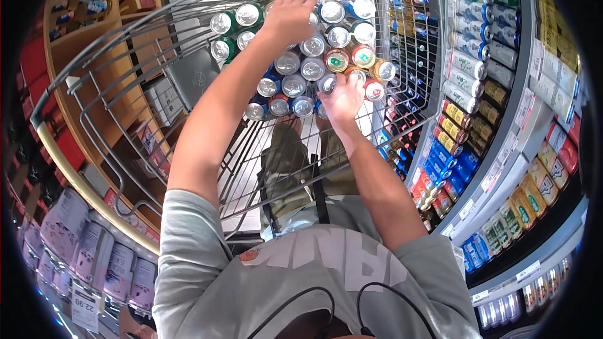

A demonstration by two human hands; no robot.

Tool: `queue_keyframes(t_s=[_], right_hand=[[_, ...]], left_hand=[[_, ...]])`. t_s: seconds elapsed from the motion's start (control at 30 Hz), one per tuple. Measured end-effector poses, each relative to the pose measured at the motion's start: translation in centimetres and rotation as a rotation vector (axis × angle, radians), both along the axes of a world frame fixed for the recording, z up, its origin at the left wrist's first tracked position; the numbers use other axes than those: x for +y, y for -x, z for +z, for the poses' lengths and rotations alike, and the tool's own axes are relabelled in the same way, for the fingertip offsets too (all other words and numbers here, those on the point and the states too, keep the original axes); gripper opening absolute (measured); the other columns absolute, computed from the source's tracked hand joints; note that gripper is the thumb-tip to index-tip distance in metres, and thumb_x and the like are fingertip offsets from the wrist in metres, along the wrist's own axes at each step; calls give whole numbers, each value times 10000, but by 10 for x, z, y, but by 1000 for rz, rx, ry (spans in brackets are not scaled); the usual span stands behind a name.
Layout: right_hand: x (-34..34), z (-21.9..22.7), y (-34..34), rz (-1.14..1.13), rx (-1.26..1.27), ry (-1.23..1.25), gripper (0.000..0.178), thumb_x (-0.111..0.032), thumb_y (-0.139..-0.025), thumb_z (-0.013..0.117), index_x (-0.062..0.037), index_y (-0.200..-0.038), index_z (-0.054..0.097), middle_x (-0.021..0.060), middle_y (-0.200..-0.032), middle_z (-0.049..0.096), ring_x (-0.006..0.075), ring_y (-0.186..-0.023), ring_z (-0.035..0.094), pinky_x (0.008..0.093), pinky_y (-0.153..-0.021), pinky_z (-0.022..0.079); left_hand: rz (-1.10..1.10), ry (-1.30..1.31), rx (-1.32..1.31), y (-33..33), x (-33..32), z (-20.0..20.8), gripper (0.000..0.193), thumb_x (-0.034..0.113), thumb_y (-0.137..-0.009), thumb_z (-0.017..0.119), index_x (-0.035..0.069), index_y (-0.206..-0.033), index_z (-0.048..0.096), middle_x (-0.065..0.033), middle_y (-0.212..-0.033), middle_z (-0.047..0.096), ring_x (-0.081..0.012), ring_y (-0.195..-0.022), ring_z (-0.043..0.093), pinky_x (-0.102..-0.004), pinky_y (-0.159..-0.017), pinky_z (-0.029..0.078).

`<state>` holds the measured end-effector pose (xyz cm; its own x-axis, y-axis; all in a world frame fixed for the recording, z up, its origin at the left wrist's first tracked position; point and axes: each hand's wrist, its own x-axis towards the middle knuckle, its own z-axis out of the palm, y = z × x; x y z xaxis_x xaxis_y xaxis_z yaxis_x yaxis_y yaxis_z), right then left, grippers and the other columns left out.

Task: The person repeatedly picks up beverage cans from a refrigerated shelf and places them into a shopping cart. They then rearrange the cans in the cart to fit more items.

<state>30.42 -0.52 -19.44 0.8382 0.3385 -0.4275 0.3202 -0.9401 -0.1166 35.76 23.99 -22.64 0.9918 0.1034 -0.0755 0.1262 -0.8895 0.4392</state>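
Observation:
Many upright drink cans stand packed together in a grey wire shopping cart (239, 185), silver lids up. My left hand (290, 17) reaches over the far rows, its fingers bent down around a can; that can is mostly hidden under the palm. Close to the near right of the group, my right hand (345, 99) has its thumb and fingers around the top of a silver-lidded can (326, 83). A red can with a green tab (336, 59) stands just beyond it, and a red-lidded can (374, 91) is to its right. Green cans (221, 23) fill the far left corner.
Shelves of canned drinks (465, 81) run along the right, with bottles (408, 19) behind the cart's wire side. A wooden display rack (94, 75) stands at the left, near pink patterned packs (69, 220). The cart's pale yellow handle bar (75, 179) curves at the left.

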Motion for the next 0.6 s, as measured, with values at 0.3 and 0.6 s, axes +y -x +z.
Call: queue_keyframes(t_s=[0.3,0.6], right_hand=[[7,6,14,51,101,93,740,-440,-721,903,-119,-1325,620,91,-1222,609,313,-1127,637,462,-888,541],[49,7,-25,-154,576,328,689,-512,-782,853,13,-1193,679,234,-1188,735,358,-1119,723,448,-932,582]], left_hand=[[1028,906,261,167,-71,80,96,35,-973,613,45,-1045,675,-94,-1013,716,-148,-887,660,-312,-796,538],[1983,2116,662,198,-195,14,559,62,-877,542,-29,-1406,387,-247,-1428,403,-410,-1324,464,-559,-1131,462]])
